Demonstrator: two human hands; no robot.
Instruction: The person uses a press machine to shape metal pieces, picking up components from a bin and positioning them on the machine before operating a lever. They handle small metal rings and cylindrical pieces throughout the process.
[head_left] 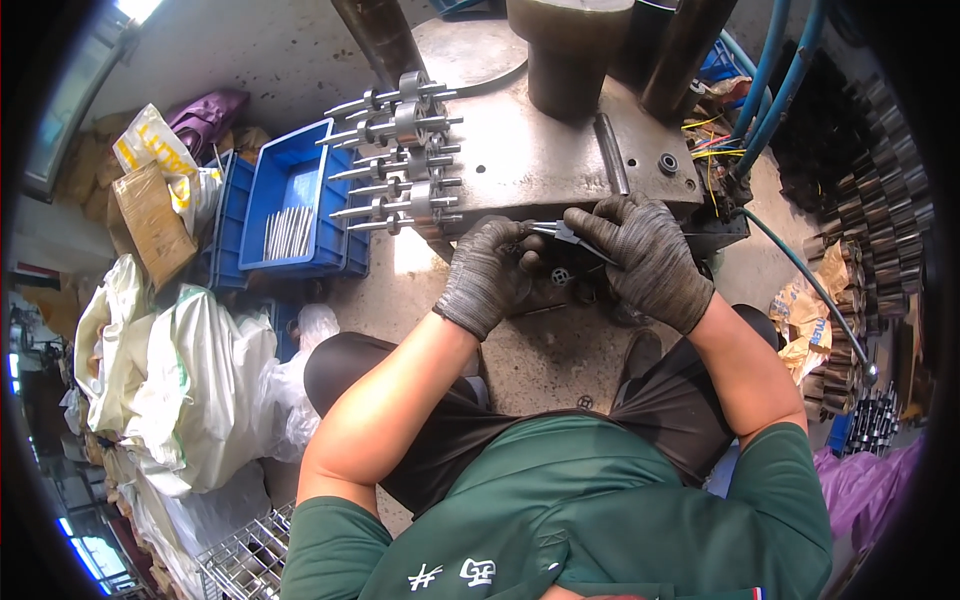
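Note:
Both my hands wear dark grey knit gloves and meet just off the front edge of a metal machine table [545, 165]. My right hand [655, 260] is closed on a slim silver metal shaft [583, 241], gripping it between thumb and fingers. It points left toward my left hand [487, 275], whose curled fingers pinch around its narrow end; the glove hides the very tip. Left of my hands, several metal shaft assemblies [410, 160] with thick round collars lie in a row over the table's left edge. A dark bar [611, 155] rests on the table beyond my right hand.
A thick press column [565, 70] rises from the table, with a small ring [668, 162] at its right. Blue crates [335, 215] stand at left, one holding several thin rods [288, 233]. White sacks [190, 370] lie nearer. Hoses [790, 90] and stacked metal cylinders [880, 210] are at right.

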